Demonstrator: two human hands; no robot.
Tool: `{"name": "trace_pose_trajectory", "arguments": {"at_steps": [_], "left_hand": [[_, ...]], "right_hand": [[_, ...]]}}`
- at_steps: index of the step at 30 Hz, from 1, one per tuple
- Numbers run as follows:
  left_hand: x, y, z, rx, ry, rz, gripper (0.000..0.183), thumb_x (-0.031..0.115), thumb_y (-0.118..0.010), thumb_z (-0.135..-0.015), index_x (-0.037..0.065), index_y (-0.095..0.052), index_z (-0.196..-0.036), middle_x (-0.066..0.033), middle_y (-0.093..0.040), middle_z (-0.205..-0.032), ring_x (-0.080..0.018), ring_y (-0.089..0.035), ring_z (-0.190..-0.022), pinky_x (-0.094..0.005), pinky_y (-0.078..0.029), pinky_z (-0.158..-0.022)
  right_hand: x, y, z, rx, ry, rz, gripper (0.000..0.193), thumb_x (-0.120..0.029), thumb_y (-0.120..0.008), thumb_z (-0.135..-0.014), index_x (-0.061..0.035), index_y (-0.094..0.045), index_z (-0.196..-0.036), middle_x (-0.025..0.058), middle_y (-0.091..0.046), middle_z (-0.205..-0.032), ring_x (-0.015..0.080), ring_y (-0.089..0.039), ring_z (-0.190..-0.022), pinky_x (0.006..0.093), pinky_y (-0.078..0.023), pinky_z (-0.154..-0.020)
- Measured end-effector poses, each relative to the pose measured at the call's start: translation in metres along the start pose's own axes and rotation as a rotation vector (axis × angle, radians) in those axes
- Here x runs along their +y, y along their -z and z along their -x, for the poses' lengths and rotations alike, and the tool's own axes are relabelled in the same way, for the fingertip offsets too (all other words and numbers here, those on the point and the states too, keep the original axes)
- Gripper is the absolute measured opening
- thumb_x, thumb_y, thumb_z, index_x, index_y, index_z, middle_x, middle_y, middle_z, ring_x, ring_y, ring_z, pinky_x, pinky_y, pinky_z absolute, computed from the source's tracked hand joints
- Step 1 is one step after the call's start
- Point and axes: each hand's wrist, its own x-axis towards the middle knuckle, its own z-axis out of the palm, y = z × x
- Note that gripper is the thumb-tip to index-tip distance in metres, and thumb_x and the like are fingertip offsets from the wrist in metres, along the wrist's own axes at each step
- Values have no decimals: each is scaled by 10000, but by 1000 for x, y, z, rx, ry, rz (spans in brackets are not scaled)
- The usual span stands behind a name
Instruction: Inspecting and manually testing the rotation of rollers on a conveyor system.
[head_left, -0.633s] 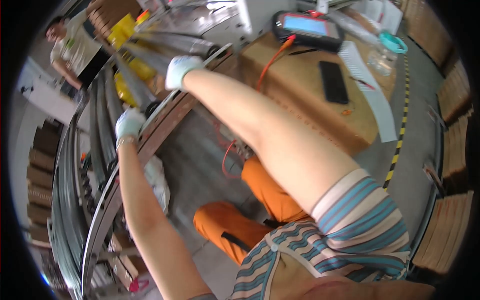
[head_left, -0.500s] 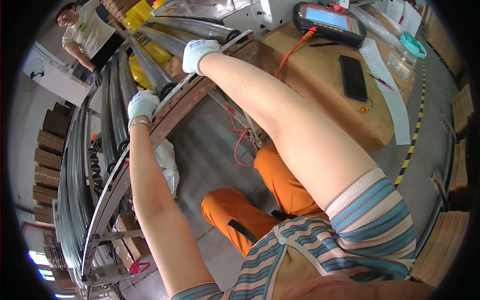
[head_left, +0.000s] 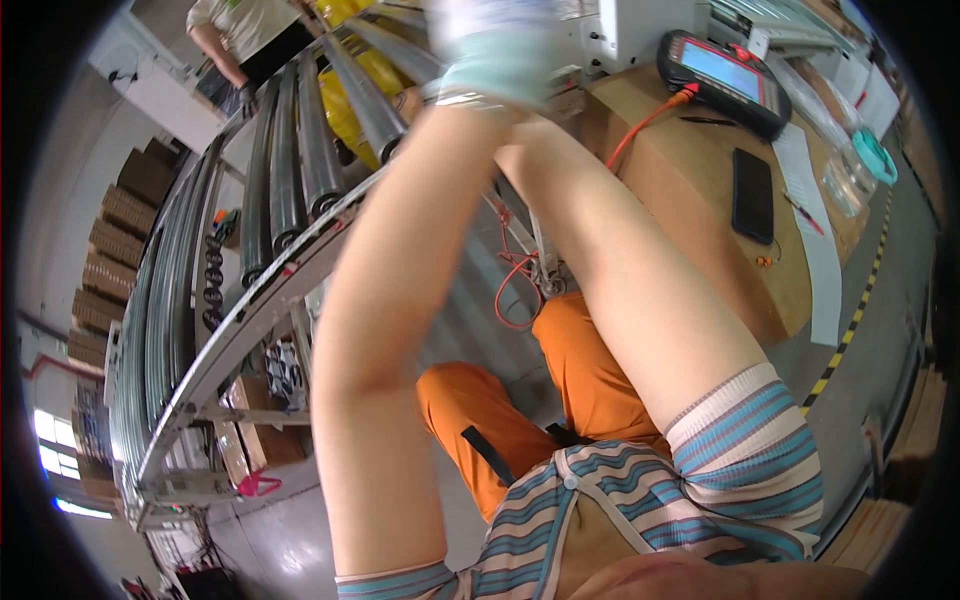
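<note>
My left hand [head_left: 495, 60], in a pale glove, is raised high in the view and smeared by motion. Its fingers cannot be made out, nor whether they hold anything. Behind it, my right forearm [head_left: 610, 230] reaches up to the same spot, and the right hand is hidden by the left glove and wrist. Both hands are over the end of a roller conveyor with dark metal rollers [head_left: 290, 150]. Nearest to them are a roller [head_left: 365, 95] and a yellow wrapped thing [head_left: 345, 115] under the rollers.
At the right, a brown board surface [head_left: 690, 190] bears a handheld control panel with a screen [head_left: 725, 75], a phone [head_left: 752, 195], a paper strip [head_left: 815, 240] and a clear bottle [head_left: 850, 185]. A red cord [head_left: 515, 290] hangs below. A co-worker [head_left: 245, 40] stands beyond the conveyor.
My left hand has left the conveyor's side rail and swung up and right, across my right hand. The view has shifted left, so the scene sits farther right.
</note>
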Motion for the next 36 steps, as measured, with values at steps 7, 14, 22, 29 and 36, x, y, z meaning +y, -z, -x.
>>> {"name": "trace_pose_trajectory", "arguments": {"at_steps": [7,14,22,29,36], "left_hand": [[191,63,-60,-547,-518,466,173,218,-639,-743,99,-745,-810,-74,-664,-774,-259,-624,-772,-390,-472,-646],[153,2,-21,-708,-620,377,88,119,-625,-700,76,-702,-698,-81,-656,-711,-258,-638,-718,-395,-505,-616],[-46,-40,22,-529,-149,-197,138,134,-546,-763,61,-663,-760,-178,-653,-821,-327,-630,-785,-440,-495,-744],[-146,40,134,-1027,777,-839,396,362,-497,-888,85,-691,-1094,-138,-669,-1159,-236,-648,-1059,-348,-448,-913],[-133,40,151,-1491,1016,-674,531,377,-403,-935,167,-466,-1419,-204,-260,-1542,-384,-311,-1395,-528,-259,-1085]], "right_hand": [[0,4,19,75,-183,-354,369,-227,-576,-873,-76,-657,-1200,129,-644,-1224,301,-624,-1126,493,-475,-900],[-6,6,18,106,-172,-296,407,-217,-614,-850,-35,-620,-1214,157,-638,-1215,326,-622,-1116,493,-468,-892],[3,11,25,81,-137,-343,425,-211,-610,-835,5,-612,-1202,180,-629,-1227,325,-622,-1125,440,-476,-927],[0,0,13,176,-191,-392,370,-223,-607,-794,-46,-699,-1106,193,-654,-1170,319,-635,-1102,417,-501,-912],[10,-8,-1,126,-62,-407,469,-330,-662,-737,-50,-689,-1112,217,-636,-1178,359,-619,-1104,421,-487,-929]]}}
